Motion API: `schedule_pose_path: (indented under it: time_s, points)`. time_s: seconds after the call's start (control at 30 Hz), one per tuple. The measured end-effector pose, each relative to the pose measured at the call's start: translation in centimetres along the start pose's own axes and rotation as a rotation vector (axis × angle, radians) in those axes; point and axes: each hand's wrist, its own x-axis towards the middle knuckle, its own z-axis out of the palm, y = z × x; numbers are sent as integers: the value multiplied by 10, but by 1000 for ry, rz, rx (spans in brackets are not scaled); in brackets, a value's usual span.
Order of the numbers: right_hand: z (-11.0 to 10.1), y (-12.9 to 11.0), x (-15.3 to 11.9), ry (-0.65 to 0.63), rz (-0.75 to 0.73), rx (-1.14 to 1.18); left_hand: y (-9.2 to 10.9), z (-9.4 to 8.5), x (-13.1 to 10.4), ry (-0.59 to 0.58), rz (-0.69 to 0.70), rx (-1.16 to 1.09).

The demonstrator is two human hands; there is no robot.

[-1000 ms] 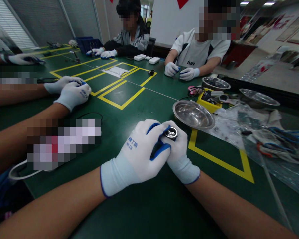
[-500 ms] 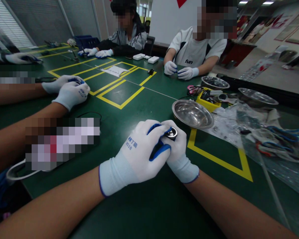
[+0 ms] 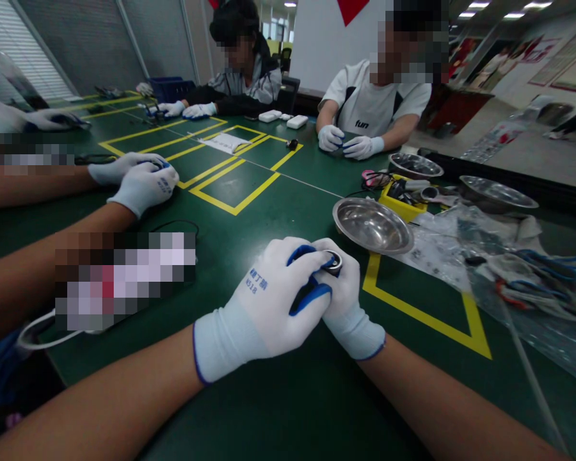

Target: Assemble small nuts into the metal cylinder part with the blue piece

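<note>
Both my hands wear white gloves with blue palms and meet above the green table. A small round black part with a silver rim shows between them. My left hand presses its thumb and fingers at the part's near side. Behind it, my right hand has its fingers curled around the same part. Most of the part is hidden by the gloves, so its full shape cannot be made out.
A steel bowl stands just beyond my right hand. Past it are a yellow bin of parts, more bowls and plastic bags. A co-worker's gloved hands are at the left. Two more people sit across the table.
My hands stay together around the round part; my left fingertip now covers more of its top face. The whole view has shifted slightly.
</note>
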Motion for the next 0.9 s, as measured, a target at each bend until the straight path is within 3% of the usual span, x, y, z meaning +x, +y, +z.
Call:
schedule_pose_path:
  time_s: [0.9]
  points:
    - [1, 4, 0, -9, 47, -24, -4, 1, 0, -10, -4, 1]
